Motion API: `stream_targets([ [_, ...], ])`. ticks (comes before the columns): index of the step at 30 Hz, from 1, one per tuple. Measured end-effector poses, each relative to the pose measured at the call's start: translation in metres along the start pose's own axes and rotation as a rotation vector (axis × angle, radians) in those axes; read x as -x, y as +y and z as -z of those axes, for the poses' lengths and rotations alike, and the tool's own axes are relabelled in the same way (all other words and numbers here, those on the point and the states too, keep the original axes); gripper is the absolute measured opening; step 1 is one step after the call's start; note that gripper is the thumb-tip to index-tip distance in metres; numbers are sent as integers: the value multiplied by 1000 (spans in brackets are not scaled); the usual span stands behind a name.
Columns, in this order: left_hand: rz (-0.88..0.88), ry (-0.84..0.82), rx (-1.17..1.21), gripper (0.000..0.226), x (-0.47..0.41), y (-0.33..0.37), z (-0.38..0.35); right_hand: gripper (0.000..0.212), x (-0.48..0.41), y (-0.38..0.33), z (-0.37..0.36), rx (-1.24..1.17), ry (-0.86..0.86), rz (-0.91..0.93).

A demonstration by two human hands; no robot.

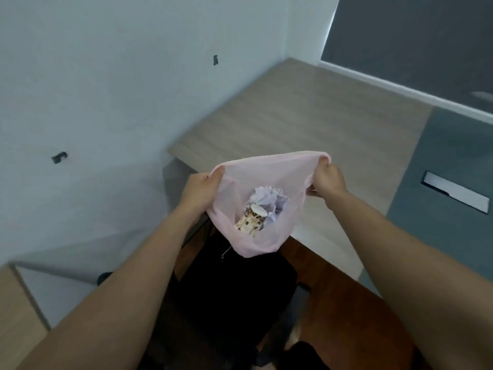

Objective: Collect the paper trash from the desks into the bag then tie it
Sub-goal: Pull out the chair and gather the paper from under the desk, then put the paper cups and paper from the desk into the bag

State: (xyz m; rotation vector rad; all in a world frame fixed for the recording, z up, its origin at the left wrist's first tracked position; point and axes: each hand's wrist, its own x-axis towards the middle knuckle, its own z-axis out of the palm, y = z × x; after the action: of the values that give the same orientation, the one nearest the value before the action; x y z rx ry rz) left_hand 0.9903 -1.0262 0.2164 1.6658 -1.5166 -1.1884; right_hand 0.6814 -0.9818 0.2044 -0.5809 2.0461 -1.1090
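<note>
Both hands [198,189] [326,180] stretch the bag [266,172] open between them.

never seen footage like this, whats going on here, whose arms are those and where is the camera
There is no machine here. A person wears one wide-angle camera on the head, looking forward and down, so the two bare arms reaching in from the bottom are their own.

The left hand and the right hand each pinch the rim of a thin pink plastic bag, holding its mouth stretched open in the air. Inside you can see crumpled white paper and a patterned paper cup with a white lid.

Beyond the bag is a wooden desk set against a pale wall; the part in view looks bare. Below the bag is a dark shape, probably a chair. The bag is not yet tied.
</note>
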Motion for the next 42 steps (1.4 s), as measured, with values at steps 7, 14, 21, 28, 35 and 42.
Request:
stream_targets([
  [7, -109, -75, -22, 52, -47, 60, -65, 25, -62, -16, 85, -286, 94, 17],
  [14, -178, -35, 106, 39, -99, 96, -129, 38, -116, -21, 129, -167, 267, 124],
  [21, -70, -243, 67, 30, -140, 72, -154, 10, -141, 8, 119, -234, 153, 91],
  [28, -4, -285, 28, 50, -133, 33, -147, 17, -103, 60, 109, -60, 185, 49],
  [35, -63, -485, -6, 47, -85, -5, -91, 22, 16, 95, 79, 9, 161, 4],
  [42, -314, -701, -299, 43, -14, -71, 39, 38, 171, 122, -16, 20, 75, -36],
])
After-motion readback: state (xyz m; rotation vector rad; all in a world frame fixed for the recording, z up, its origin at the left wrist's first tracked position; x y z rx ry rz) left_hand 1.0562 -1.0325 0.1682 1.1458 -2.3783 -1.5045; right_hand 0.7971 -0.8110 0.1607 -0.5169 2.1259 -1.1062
